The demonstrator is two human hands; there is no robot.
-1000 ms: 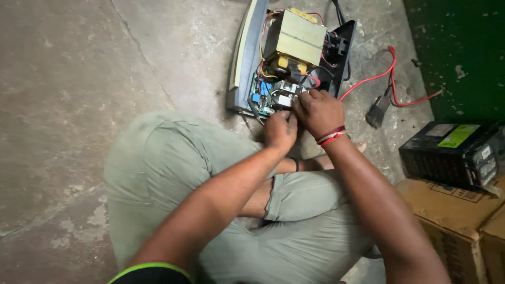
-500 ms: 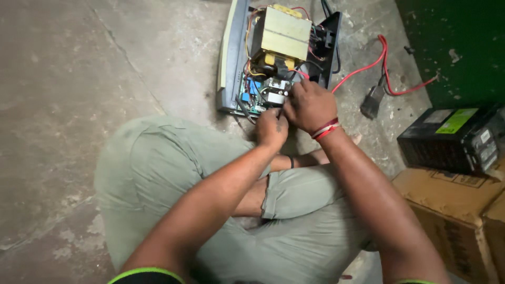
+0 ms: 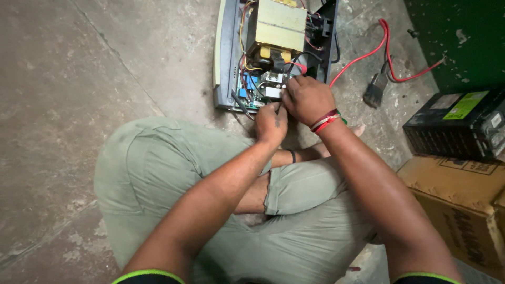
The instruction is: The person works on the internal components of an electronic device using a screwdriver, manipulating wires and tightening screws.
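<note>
An opened electronic unit [image 3: 223, 58] lies on the concrete floor, its grey case holding a large yellowish transformer [image 3: 276, 26], a green circuit board [image 3: 251, 94] and tangled wires. My left hand [image 3: 271, 123] is at the near edge of the board with fingers curled. Beside it, my right hand [image 3: 306, 98], with red thread bands on the wrist, has its fingertips on a small silvery metal part [image 3: 272, 87] on the board. Whether either hand grips anything is hidden by the fingers.
Red cables [image 3: 386, 50] run from the unit toward a green wall [image 3: 457, 42], with a black clip [image 3: 372, 94] on the floor. A black battery [image 3: 457, 126] sits at the right above cardboard boxes [image 3: 463, 210]. My crossed legs in green trousers [image 3: 173, 189] fill the foreground.
The view has shifted so the unit sits higher in frame. Both hands stay at the board's near edge with only small finger movement.
</note>
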